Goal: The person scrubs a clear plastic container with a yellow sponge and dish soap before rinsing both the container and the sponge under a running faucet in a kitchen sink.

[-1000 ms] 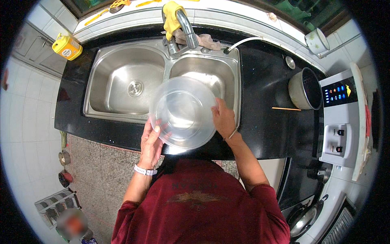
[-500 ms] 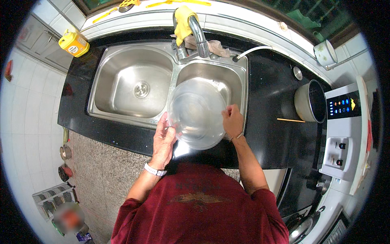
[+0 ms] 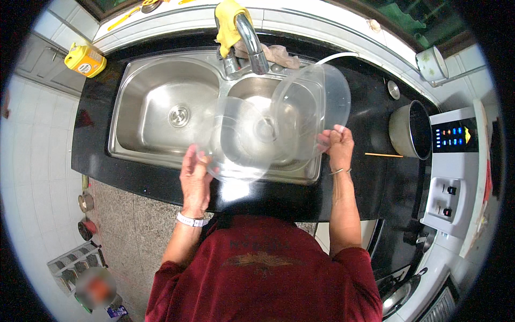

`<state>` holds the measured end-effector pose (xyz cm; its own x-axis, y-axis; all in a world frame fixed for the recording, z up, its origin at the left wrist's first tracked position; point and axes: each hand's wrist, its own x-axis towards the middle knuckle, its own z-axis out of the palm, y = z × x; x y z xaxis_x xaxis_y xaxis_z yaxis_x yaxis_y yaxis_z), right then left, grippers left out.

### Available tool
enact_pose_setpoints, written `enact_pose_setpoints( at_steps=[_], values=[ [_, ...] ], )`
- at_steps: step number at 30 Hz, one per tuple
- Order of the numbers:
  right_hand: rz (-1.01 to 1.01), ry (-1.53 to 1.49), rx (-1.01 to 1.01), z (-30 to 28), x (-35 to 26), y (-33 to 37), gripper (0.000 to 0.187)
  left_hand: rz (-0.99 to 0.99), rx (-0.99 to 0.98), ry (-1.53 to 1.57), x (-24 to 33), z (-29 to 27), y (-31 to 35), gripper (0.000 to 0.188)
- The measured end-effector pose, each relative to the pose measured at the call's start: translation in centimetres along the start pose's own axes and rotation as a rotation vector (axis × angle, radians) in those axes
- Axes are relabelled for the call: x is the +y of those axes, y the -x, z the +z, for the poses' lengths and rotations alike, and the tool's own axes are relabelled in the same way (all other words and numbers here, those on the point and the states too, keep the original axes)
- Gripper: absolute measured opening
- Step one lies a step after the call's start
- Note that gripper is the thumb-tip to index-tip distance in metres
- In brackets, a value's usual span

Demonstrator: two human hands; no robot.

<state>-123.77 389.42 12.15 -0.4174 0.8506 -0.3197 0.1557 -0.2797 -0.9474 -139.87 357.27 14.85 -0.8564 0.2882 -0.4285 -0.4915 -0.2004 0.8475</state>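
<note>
My left hand [image 3: 194,170] grips the near-left edge of a round clear plastic piece [image 3: 240,145] between fingers and thumb. A second round clear plastic piece [image 3: 331,96], tilted up, is pinched at its near-right edge by my right hand [image 3: 339,142]. Both pieces hang over the right basin [image 3: 252,88] of the steel sink and partly overlap; they look like a bowl and lid, or two bowls, and being see-through I cannot tell which. Behind them the tap [image 3: 248,40] curves over the sink, with a yellow cloth [image 3: 228,24] draped on it.
Left of the hands lies the larger basin [image 3: 161,107]. On the black counter [image 3: 365,182] to the right are a chopstick-like stick [image 3: 383,155], a metal pot [image 3: 399,129] and a small metal strainer [image 3: 393,90]. A white dispenser [image 3: 448,198] stands beyond; a yellow jug [image 3: 86,60] sits far left.
The two clear pieces, together before, have come apart. My right hand has moved right and up with one, while my left hand has shifted left with the other.
</note>
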Motion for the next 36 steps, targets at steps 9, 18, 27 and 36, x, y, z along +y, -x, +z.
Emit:
enact_pose_setpoints(
  at_steps=[9, 18, 27, 36],
  values=[
    [-0.331, 0.564, 0.074, -0.6, 7.2, -3.1, 0.016, 0.149, 0.132, 0.098, 4.4, -2.1, 0.0, 0.056],
    [-0.236, 0.750, -0.095, 3.6, 15.4, -6.0, 0.020, 0.081, -0.012, 0.109, 1.9, -0.9, -1.0, 0.053],
    [-0.212, 0.957, -0.228, 3.7, 11.1, -3.5, 0.036, -0.178, -0.087, 0.040, -3.2, 4.2, -3.9, 0.043],
    [-0.212, 0.716, -0.287, 1.7, 14.0, -4.6, 0.038, -0.352, -0.174, -0.111, -8.9, 4.9, -7.3, 0.024]
  ],
)
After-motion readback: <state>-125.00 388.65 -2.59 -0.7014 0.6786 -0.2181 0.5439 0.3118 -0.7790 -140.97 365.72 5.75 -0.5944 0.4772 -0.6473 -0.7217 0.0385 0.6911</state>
